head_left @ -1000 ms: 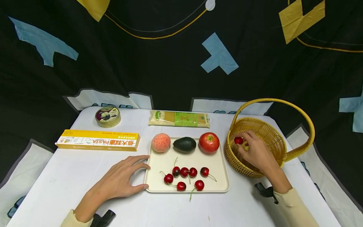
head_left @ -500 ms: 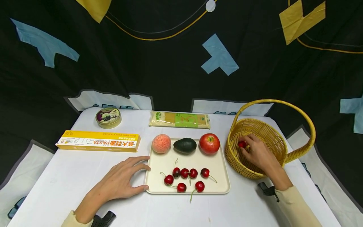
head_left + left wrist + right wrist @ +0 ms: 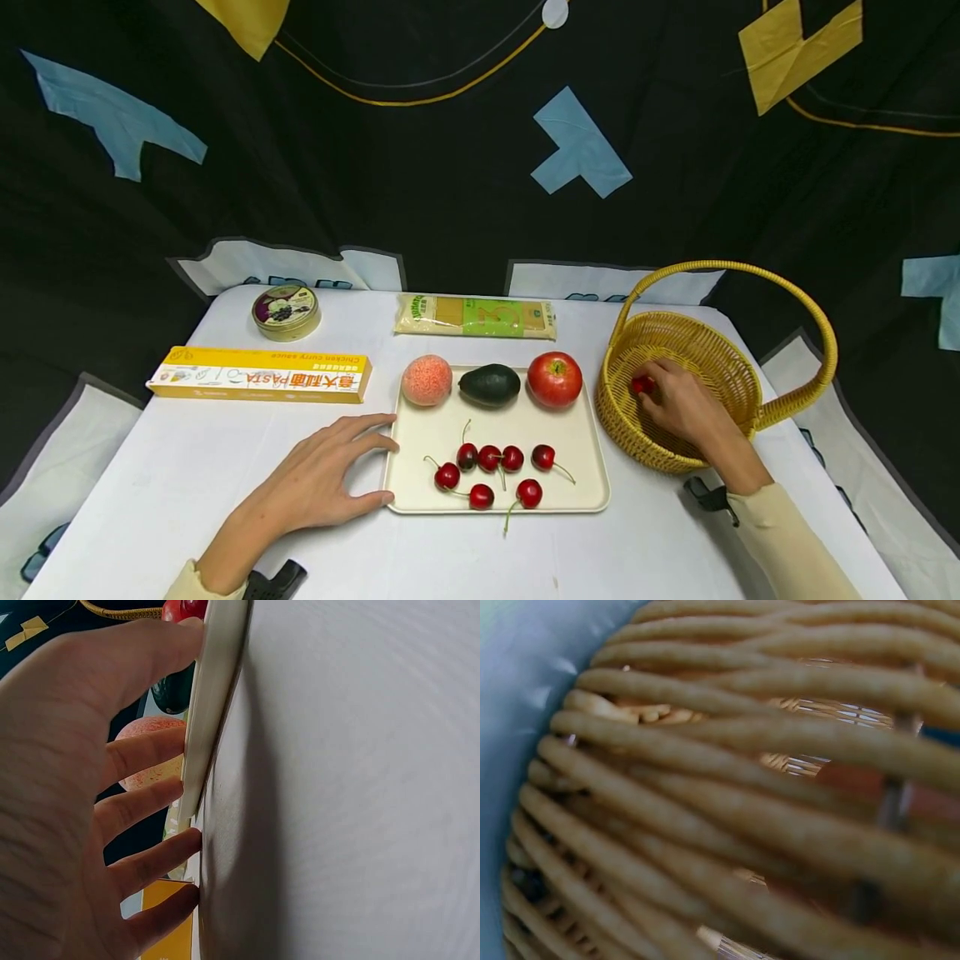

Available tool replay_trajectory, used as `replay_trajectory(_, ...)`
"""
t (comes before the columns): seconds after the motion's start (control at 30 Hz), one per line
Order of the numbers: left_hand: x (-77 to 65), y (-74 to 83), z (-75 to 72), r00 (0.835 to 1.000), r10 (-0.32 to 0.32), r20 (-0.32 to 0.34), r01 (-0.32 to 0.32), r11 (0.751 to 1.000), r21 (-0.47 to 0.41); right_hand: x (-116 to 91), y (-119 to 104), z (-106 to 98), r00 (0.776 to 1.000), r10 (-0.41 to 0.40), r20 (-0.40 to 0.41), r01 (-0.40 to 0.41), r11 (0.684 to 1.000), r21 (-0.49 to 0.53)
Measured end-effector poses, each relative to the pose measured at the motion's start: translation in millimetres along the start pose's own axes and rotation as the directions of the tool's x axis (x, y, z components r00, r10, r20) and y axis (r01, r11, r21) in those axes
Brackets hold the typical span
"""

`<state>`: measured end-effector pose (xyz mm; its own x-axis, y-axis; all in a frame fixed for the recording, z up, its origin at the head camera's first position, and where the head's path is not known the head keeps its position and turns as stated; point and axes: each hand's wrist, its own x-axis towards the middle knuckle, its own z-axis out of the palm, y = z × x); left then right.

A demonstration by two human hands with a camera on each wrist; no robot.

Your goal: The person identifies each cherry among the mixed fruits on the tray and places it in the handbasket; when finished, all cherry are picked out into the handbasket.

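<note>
In the head view my right hand (image 3: 684, 406) reaches down into the wicker basket (image 3: 731, 367) and pinches a red cherry (image 3: 642, 385) at its left inner side. Woven strands of the basket (image 3: 705, 780) fill the right wrist view and hide that hand's fingertips. My left hand (image 3: 318, 475) lies spread at the left side of a cream tray (image 3: 420, 429), fingertips and thumb touching its rim. Several cherries with stems (image 3: 489, 457) lie on the tray. Along its far side sit a peach (image 3: 427, 380), an avocado (image 3: 490, 385) and a red apple (image 3: 554, 380).
A yellow pasta box (image 3: 258, 374) lies to the left, with a round tin (image 3: 286, 312) behind it. Behind the tray is a packet of noodles (image 3: 475, 317). The basket's tall handle (image 3: 813, 321) arches over its opening.
My right hand has moved slightly right and lower inside the basket with the cherry, and has been nearly still over the last half second. My left hand and the tray stay put.
</note>
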<state>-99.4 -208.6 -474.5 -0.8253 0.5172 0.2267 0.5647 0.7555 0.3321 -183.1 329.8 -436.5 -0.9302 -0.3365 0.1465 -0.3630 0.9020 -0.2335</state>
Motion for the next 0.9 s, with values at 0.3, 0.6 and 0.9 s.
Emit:
replay_trajectory(0.3, 0.0, -1.0, 0.9, 1.000, -0.004, 0.003, 0.004, 1.000, 0.004, 3.6, 1.5, 3.9, 0.999, -0.053, 0.005, 0.053, 0.999, -0.002)
replay_trajectory(0.6, -0.3, 0.4, 1.1, 1.000, -0.019, 0.016, 0.019, 1.000, -0.003, 3.1, 1.5, 4.5, 0.998, -0.065, 0.012, 0.065, 0.998, -0.016)
replay_trajectory(0.9, 0.1, 0.4, 0.5, 1.000, -0.020, 0.019, 0.020, 1.000, -0.005, -4.9, -5.7, -5.6, 0.999, 0.047, 0.018, -0.046, 0.998, -0.030)
